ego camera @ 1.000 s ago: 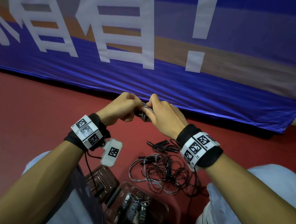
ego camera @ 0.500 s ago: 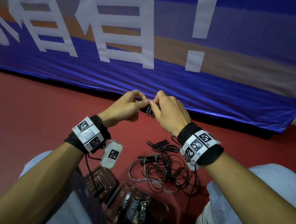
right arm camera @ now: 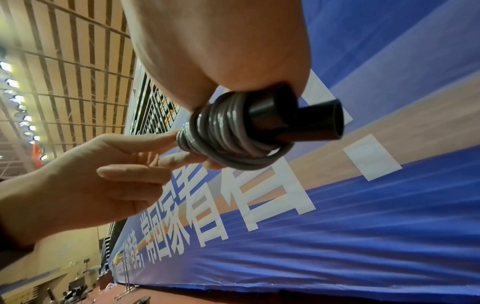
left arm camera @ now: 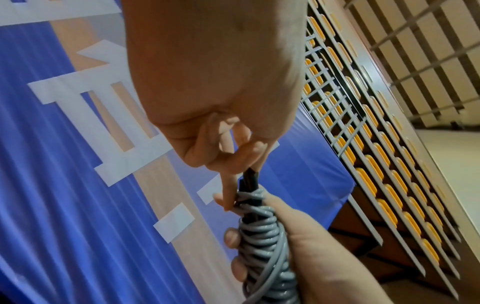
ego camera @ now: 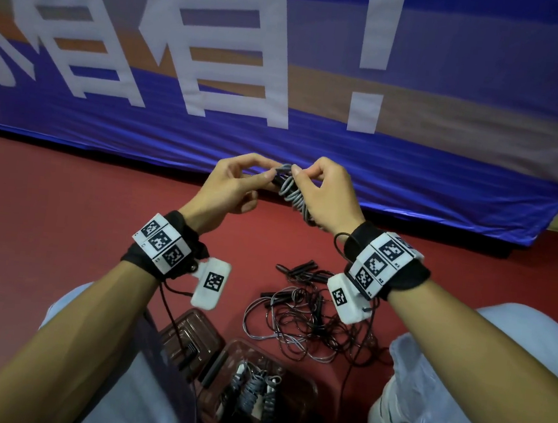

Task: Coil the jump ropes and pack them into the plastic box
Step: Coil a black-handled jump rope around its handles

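Note:
A grey jump rope (ego camera: pixel 290 192) wound tightly round its black handles is held up in front of the blue banner. My right hand (ego camera: pixel 300 179) grips the bundle along its length. My left hand (ego camera: pixel 264 177) pinches its upper end; in the left wrist view the fingertips (left arm camera: pixel 233 164) close on the black handle tip (left arm camera: pixel 249 179). The right wrist view shows the coil (right arm camera: pixel 223 133) and two black handle ends (right arm camera: pixel 319 123) sticking out. The brown plastic box (ego camera: pixel 304 386) sits between my knees and holds several coiled ropes (ego camera: pixel 252 391).
A tangle of loose ropes (ego camera: pixel 304 320) with black handles lies on the red floor beyond the box. The box lid (ego camera: pixel 189 332) lies left of the box. My knees and a white shoe (ego camera: pixel 386 419) flank the box. The banner (ego camera: pixel 285 74) stands close behind.
Both hands have risen a little with the rope. My right wrist has turned, so the wound bundle now shows between the hands.

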`<state>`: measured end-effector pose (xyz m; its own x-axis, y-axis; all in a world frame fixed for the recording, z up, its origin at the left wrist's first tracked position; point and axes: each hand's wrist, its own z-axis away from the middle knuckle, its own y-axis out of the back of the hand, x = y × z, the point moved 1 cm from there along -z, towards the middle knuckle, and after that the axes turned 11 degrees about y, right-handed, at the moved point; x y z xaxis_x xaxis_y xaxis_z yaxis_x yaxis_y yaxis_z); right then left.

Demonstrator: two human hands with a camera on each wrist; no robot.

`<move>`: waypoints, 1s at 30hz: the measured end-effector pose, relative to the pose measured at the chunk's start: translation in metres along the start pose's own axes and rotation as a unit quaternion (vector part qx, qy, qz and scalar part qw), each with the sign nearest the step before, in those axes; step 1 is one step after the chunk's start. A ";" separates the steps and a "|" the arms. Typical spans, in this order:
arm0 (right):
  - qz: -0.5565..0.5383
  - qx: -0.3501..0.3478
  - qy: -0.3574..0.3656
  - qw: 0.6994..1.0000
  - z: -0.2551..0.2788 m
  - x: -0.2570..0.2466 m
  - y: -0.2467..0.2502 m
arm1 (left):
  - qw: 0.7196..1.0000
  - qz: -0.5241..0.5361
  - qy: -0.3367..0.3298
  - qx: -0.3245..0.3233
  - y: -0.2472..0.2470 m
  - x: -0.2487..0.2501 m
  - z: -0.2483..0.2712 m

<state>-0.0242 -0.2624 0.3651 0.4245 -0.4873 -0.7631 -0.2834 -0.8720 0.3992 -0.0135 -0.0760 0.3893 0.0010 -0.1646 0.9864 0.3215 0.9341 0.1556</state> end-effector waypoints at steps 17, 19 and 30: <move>-0.021 -0.024 0.022 0.999 0.007 -0.004 0.001 | 1.000 -0.010 -0.015 0.020 0.000 -0.007 -0.001; -0.025 -0.024 0.020 0.999 0.005 -0.002 0.002 | 1.000 -0.016 -0.010 0.007 0.000 -0.007 0.000; 0.001 -0.013 0.024 1.000 0.011 -0.001 -0.005 | 0.994 -0.087 -0.049 -0.032 0.003 -0.006 0.001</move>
<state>-0.0327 -0.2575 0.3582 0.4646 -0.4896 -0.7379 -0.2613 -0.8719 0.4141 -0.0137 -0.0723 0.3837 -0.1517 -0.2867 0.9459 0.3689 0.8714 0.3233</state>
